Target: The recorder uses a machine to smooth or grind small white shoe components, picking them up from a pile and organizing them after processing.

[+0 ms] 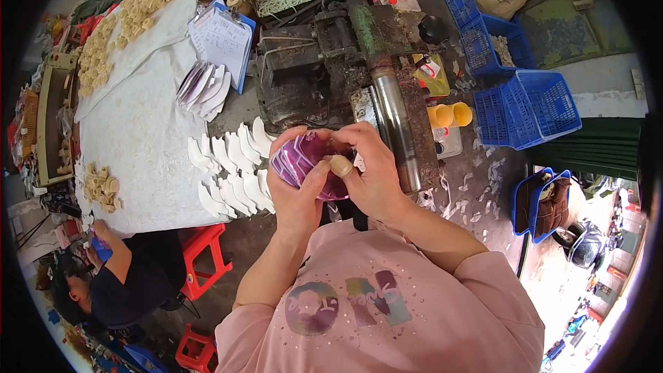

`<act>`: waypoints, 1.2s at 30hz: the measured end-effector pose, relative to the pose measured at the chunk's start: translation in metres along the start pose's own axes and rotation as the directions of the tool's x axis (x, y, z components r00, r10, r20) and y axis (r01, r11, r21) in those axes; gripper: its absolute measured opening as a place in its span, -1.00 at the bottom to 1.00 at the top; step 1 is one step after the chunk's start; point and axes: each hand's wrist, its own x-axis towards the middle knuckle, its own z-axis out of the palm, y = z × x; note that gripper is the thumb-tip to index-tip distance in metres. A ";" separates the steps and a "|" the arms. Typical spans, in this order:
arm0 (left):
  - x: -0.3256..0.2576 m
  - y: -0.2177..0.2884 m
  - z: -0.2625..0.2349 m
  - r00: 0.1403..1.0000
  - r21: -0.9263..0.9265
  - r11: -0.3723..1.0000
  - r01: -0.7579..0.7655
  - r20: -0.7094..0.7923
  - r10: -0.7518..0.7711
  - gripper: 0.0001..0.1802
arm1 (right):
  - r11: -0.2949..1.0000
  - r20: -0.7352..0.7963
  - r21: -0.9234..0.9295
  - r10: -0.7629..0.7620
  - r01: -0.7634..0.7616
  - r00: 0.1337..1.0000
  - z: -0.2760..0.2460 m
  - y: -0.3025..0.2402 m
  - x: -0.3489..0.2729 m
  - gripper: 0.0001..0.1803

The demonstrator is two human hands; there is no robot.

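Observation:
Both hands are up in front of my chest, closed around a stack of shiny purple curved pieces with white edges point(298, 157). My left hand point(295, 197) wraps the stack from the left, its thumb pressed on the near side. From the right, my right hand point(373, 169) grips the same stack, and a tan cover point(340, 166) sits on its thumb. Beside my left hand, white curved pieces point(238, 152) stand in two rows along the table's edge. Farther back lies a fanned stack of white and purple curved pieces point(204, 90).
A greasy machine with a bright metal roller point(396, 124) stands right ahead. Left is a white-covered table point(145, 138) bearing piles of beige pieces point(148, 0). Blue crates point(542, 107) line the right. A co-worker point(131, 269) sits at lower left near a red stool point(206, 260).

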 end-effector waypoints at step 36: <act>0.001 -0.025 0.013 0.918 0.881 0.424 -0.209 0.326 -0.225 -0.38 | 0.850 0.074 -0.520 0.146 -0.086 0.987 -0.120 0.045 0.023 -0.79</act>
